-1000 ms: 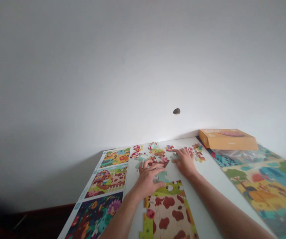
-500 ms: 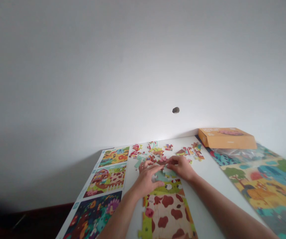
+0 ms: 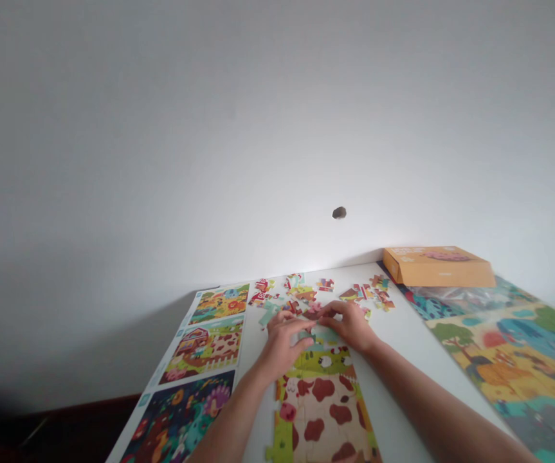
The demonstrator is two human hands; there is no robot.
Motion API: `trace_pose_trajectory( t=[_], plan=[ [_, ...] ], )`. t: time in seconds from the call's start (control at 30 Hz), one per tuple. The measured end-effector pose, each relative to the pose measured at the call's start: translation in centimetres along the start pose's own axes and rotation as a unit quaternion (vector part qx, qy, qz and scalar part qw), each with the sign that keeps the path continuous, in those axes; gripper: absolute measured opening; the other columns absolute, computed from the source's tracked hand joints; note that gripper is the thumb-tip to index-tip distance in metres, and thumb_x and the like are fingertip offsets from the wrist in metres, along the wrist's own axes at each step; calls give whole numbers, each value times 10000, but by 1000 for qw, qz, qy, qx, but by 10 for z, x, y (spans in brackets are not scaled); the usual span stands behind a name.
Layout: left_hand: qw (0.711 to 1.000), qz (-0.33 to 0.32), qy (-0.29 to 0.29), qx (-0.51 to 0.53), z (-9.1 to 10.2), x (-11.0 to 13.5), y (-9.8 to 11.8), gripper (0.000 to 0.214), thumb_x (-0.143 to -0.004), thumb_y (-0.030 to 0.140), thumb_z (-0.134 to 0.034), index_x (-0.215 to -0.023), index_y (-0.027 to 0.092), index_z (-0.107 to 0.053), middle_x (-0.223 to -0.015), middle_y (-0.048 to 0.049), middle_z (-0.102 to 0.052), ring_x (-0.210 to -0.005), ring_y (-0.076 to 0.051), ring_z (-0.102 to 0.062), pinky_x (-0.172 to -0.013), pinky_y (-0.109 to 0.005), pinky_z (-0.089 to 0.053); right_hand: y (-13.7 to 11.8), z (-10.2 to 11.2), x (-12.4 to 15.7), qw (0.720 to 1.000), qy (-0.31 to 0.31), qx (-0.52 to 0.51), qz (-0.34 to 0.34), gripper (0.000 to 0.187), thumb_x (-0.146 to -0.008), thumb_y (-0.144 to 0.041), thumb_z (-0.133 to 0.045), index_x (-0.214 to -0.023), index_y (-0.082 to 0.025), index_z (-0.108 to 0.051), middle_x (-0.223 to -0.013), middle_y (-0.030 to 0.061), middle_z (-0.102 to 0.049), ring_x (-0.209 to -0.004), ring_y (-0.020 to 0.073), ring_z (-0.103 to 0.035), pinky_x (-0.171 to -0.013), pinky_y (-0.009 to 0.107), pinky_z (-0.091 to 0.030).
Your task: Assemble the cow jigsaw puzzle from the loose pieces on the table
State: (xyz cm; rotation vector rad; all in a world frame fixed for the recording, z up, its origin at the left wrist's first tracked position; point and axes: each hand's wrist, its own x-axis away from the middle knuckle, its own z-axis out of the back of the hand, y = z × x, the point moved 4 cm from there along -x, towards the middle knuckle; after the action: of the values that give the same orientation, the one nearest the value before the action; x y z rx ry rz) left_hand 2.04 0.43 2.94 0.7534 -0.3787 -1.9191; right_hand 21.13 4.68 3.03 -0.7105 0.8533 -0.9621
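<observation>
The jigsaw puzzle (image 3: 325, 408), a brown-spotted cow on green with sheep above, lies partly joined in front of me. At its far edge sit pale blue puzzle pieces (image 3: 328, 335). My left hand (image 3: 282, 344) rests over the left side of these pieces, thumb and forefinger stretched and apart. From the right, my right hand (image 3: 347, 323) has its thumb and fingertips pinched together on a pale blue puzzle piece, mostly covered by the fingers. Both hands' fingertips nearly meet. Just beyond them, loose puzzle pieces (image 3: 301, 292) are scattered.
On the left lies a reference sheet (image 3: 209, 344) with several printed pictures, one of the cow farm. An orange box (image 3: 441, 267) sits at the back right by a clear plastic bag (image 3: 470, 297). A safari puzzle (image 3: 513, 360) covers the right side. A white wall (image 3: 277, 161) stands behind.
My left hand has shifted slightly, its thumb drawing back a little from the sheep row. My right hand stays pinched at nearly the same spot. The whole view has moved slightly.
</observation>
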Motion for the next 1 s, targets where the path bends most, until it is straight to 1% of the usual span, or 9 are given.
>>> trace_pose_trajectory(
  t=[0.17, 0.33, 0.43, 0.57, 0.67, 0.77, 0.87, 0.93, 1.0],
  plan=[
    [998, 13, 50, 42, 5, -4, -2, 225, -848, 216, -656, -1031, 289, -765, -883, 7, -757, -977, -232, -589, -960, -400, -454, -7, -1, 2, 1000, -1, -11, -5, 129, -808, -281, -682, -877, -204, -757, -830, 22, -743, -783, 179, -671, -758, 278, -510],
    [998, 6, 54, 40, 5, -3, 0, 270, -851, 242, -662, -1105, 300, -733, -906, 9, -749, -995, -223, -599, -963, -383, -449, -10, -1, 3, 1000, 1, -29, 1, 139, -822, -311, -668, -876, -209, -746, -849, 22, -748, -799, 187, -680, -771, 293, -521],
    [997, 10, 69, 16, 5, -2, 2, 287, -836, 253, -677, -1117, 286, -724, -996, -19, -732, -1036, -236, -599, -962, -387, -446, -12, -1, 4, 999, 14, -45, 10, 141, -822, -327, -672, -875, -212, -735, -869, 24, -750, -812, 191, -683, -793, 305, -524],
    [997, 22, 70, -2, 6, -3, 2, 94, -840, 286, -666, -847, 253, -753, -950, -31, -724, -985, -236, -613, -938, -385, -442, -15, -6, 5, 997, 12, -74, 17, 140, -828, -333, -669, -864, -205, -713, -890, 30, -744, -833, 191, -676, -811, 311, -518],
    [997, 20, 77, 7, 10, -3, 0, 145, -844, 298, -639, -740, 229, -712, -876, -25, -727, -921, -223, -620, -912, -368, -445, -16, -10, 8, 996, -8, -89, 28, 167, -848, -345, -651, -909, -198, -703, -926, 40, -729, -854, 190, -659, -824, 318, -507],
    [992, 40, 118, 19, 16, -2, -8, 178, -852, 323, -588, -746, 218, -684, -844, -25, -721, -894, -218, -621, -870, -348, -459, -15, -12, 10, 997, -39, -36, 60, 239, -841, -262, -618, -1064, -204, -680, -1009, 50, -704, -906, 196, -628, -864, 345, -480],
    [983, 87, 160, 19, 21, 0, -18, 216, -851, 360, -542, -755, 211, -665, -816, -28, -703, -861, -218, -626, -818, -335, -472, -13, -12, 12, 990, -75, 85, 82, 483, -731, -186, -664, -1212, -213, -631, -1097, 67, -664, -1025, 248, -577, -960, 423, -406],
    [976, 114, 184, 22, 22, 1, -25, 230, -846, 379, -525, -764, 209, -656, -809, -28, -695, -824, -210, -632, -788, -324, -479, -11, -12, 12, 981, -102, 148, 77, 643, -678, -217, -714, -1307, -216, -582, -1147, 81, -635, -1086, 286, -539, -1005, 467, -355],
    [971, 128, 200, 27, 21, 2, -30, 238, -848, 389, -512, -765, 209, -645, -799, -24, -693, -789, -199, -636, -765, -311, -484, -10, -13, 12, 972, -126, 184, 71, 699, -673, -274, -740, -1348, -232, -565, -1173, 91, -612, -1100, 300, -519, -1024, 479, -328]
  ],
)
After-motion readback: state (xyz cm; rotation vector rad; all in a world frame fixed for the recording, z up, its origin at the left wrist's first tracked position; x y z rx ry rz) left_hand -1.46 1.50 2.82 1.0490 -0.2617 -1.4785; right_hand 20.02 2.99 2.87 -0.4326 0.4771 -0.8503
